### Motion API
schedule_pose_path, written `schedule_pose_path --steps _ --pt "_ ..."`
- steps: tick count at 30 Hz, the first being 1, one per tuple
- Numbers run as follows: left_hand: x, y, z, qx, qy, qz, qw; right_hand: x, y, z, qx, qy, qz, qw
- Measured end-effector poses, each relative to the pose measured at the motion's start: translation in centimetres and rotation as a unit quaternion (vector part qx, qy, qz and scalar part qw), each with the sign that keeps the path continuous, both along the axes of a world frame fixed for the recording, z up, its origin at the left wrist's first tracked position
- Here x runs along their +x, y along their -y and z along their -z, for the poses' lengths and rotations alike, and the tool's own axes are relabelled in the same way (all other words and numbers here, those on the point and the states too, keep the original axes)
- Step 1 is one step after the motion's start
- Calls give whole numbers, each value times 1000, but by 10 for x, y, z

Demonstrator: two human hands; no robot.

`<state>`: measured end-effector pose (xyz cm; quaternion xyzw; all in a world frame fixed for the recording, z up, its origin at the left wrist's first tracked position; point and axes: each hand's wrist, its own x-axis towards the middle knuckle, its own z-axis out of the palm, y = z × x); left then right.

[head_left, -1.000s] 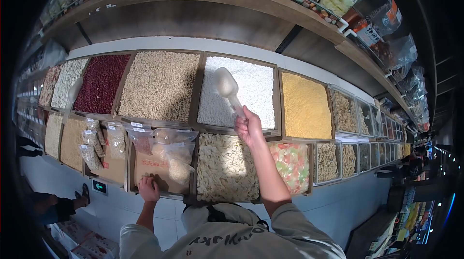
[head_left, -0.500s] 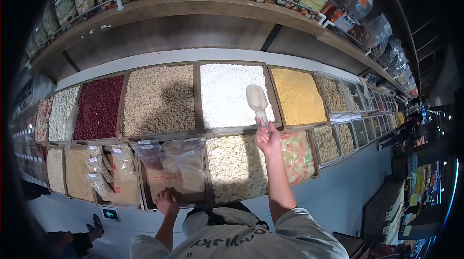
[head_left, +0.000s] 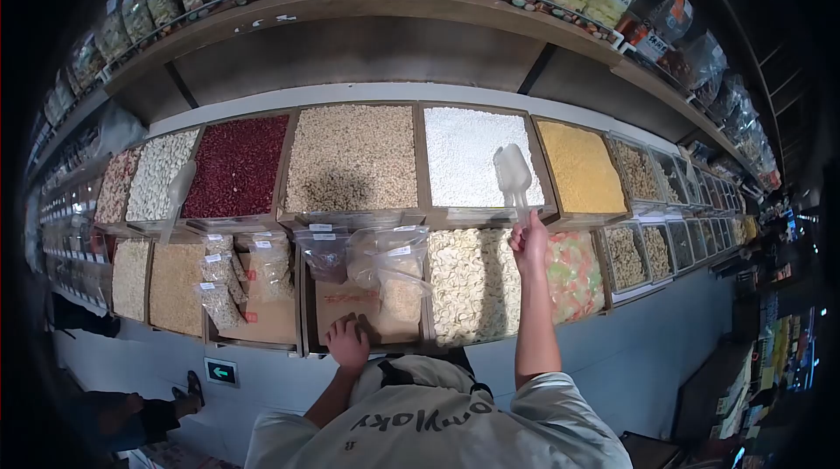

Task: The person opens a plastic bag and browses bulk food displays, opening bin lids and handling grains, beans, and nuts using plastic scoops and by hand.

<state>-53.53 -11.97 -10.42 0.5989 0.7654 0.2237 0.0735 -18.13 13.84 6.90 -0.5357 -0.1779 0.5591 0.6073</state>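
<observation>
A translucent scoop (head_left: 513, 170) lies over the right part of the bin of white grains (head_left: 464, 150). Its handle is held by my right hand (head_left: 528, 238), fingers wrapped round it, above the bin's front edge. What the scoop contains, if anything, is hard to tell. My left hand (head_left: 347, 342) rests, fingers spread, on the front edge of the cardboard-lined bin (head_left: 337, 294), where clear bags of grain (head_left: 402, 296) lie. Below my right hand are a bin of pale flat pieces (head_left: 468, 281) and one of pink and green pieces (head_left: 573, 275).
Dark red beans (head_left: 236, 163), beige beans (head_left: 350, 150) and yellow grain (head_left: 577, 167) fill neighbouring bins. Another scoop (head_left: 178, 198) stands at the left. A wooden shelf (head_left: 394, 10) with bagged goods crosses above. Another person's leg (head_left: 162, 412) shows at the lower left.
My right hand and the scoop have moved from the left part of the white grain bin to its right part. The view has shifted. My left hand stays at the same bin edge.
</observation>
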Motion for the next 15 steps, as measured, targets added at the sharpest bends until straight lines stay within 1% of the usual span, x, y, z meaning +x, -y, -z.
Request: schedule_pose_path --steps 1,2,3,4,5,7,8,10,12,13,15 --pt "1 -1 -5 13 -6 4 1000 12 -2 7 31 136 -57 989" --pt "2 -1 -11 10 -3 9 1000 15 -10 17 83 334 -30 938" --pt "2 -3 -15 15 -2 18 1000 13 -17 21 127 517 -1 846" --pt "2 -2 -17 20 -18 13 1000 7 -10 -2 38 652 -31 757" --pt "3 -2 -17 25 -34 8 999 10 -11 -1 34 653 -20 756" --pt "1 0 -9 12 -43 10 999 19 -17 2 70 725 34 684" --pt "0 0 -6 19 -46 11 999 27 -18 -1 33 718 15 695" --pt "-1 2 -1 23 -43 12 999 39 -22 -7 16 722 38 691" --pt "0 0 2 25 -26 12 999 52 -21 -15 -39 725 51 686" --pt "1 1 0 27 -21 11 999 66 -22 -9 -47 727 57 683" --pt "4 1 -8 24 -21 13 999 92 -32 13 7 773 61 631"
